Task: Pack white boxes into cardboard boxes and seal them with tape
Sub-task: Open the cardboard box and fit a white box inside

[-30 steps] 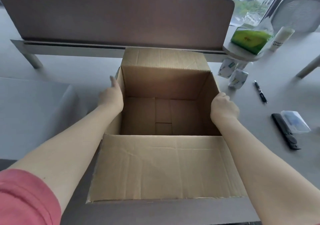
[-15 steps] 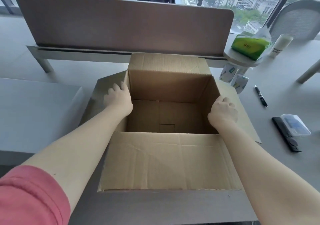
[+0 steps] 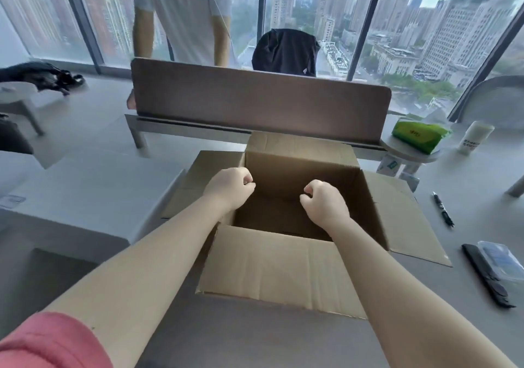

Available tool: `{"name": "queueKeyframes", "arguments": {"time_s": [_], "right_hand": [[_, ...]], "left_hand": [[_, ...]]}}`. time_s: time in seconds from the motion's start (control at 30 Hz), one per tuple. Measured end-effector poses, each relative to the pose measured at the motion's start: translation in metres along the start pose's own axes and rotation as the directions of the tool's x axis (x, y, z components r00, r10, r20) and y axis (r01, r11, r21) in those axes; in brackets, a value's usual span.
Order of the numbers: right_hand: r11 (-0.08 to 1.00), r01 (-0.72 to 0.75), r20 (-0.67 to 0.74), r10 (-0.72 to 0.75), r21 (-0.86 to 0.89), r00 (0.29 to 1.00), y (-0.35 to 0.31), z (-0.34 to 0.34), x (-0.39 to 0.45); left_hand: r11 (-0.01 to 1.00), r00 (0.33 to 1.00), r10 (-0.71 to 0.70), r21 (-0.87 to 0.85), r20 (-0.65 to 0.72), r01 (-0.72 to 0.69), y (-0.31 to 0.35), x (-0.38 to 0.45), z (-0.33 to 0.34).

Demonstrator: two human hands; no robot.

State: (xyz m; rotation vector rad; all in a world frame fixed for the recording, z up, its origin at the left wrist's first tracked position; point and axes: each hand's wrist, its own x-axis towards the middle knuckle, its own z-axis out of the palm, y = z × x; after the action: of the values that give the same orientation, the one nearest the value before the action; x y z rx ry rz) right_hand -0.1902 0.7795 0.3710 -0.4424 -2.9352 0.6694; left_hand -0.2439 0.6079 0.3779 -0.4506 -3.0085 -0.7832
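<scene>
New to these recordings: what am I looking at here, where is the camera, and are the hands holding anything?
There is no machine here. One wide-angle camera worn on a person's head looks forward and down at their bare arms. The left hand and right hand hover over an open cardboard box with fingers curled, holding nothing. The box sits on a grey table, flaps folded out; no white boxes show inside. To the right lie a pen and a black tool. A second person stands behind the divider.

One camera rides on my head, looking forward and slightly down along both my forearms. The open box (image 3: 283,254) on the counter (image 3: 255,339) sits close below; the windows (image 3: 368,27) stand far ahead.
</scene>
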Motion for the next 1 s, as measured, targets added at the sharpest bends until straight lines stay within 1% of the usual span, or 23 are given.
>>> {"name": "queueKeyframes", "arguments": {"time_s": [0.13, 0.27, 0.4, 0.5, 0.57, 0.63, 0.73, 0.83, 0.9, 1.0], "right_hand": [[0.994, 0.104, 0.064, -0.106, 0.041, 0.992, -0.038, 0.010, 0.003], [0.969, 0.213, 0.118, -0.227, 0.123, 0.967, -0.091, 0.033, 0.001], [0.936, 0.292, 0.186, -0.328, 0.195, 0.926, -0.142, 0.064, -0.008], [0.933, 0.281, 0.270, -0.336, 0.223, 0.902, -0.177, 0.092, -0.013], [0.947, 0.260, 0.325, -0.309, 0.186, 0.894, -0.200, 0.111, -0.013], [0.969, 0.221, 0.392, -0.247, 0.112, 0.886, -0.222, 0.126, -0.011], [0.989, 0.139, 0.433, -0.148, 0.051, 0.889, -0.247, 0.147, -0.006], [0.999, 0.049, 0.423, -0.052, 0.019, 0.904, -0.260, 0.167, 0.000], [0.999, -0.041, 0.397, 0.027, 0.027, 0.918, -0.269, 0.179, 0.002], [0.961, -0.239, 0.345, 0.181, 0.135, 0.921, -0.275, 0.191, 0.005]], "left_hand": [[0.984, 0.981, -0.171, -0.056, -0.091, 0.167, -0.033, -0.025, -0.031], [0.939, 0.928, -0.341, -0.102, -0.152, 0.328, -0.078, -0.059, -0.061], [0.855, 0.835, -0.515, -0.182, -0.194, 0.486, -0.132, -0.089, -0.083], [0.790, 0.765, -0.610, -0.238, -0.208, 0.565, -0.174, -0.109, -0.094], [0.766, 0.737, -0.640, -0.265, -0.218, 0.586, -0.205, -0.116, -0.101], [0.746, 0.717, -0.661, -0.297, -0.223, 0.596, -0.236, -0.120, -0.108], [0.727, 0.705, -0.681, -0.296, -0.196, 0.620, -0.277, -0.115, -0.121], [0.733, 0.720, -0.672, -0.298, -0.176, 0.611, -0.312, -0.103, -0.134], [0.740, 0.733, -0.661, -0.300, -0.163, 0.601, -0.331, -0.092, -0.141], [0.735, 0.750, -0.652, -0.330, -0.107, 0.592, -0.355, -0.076, -0.149]]}}
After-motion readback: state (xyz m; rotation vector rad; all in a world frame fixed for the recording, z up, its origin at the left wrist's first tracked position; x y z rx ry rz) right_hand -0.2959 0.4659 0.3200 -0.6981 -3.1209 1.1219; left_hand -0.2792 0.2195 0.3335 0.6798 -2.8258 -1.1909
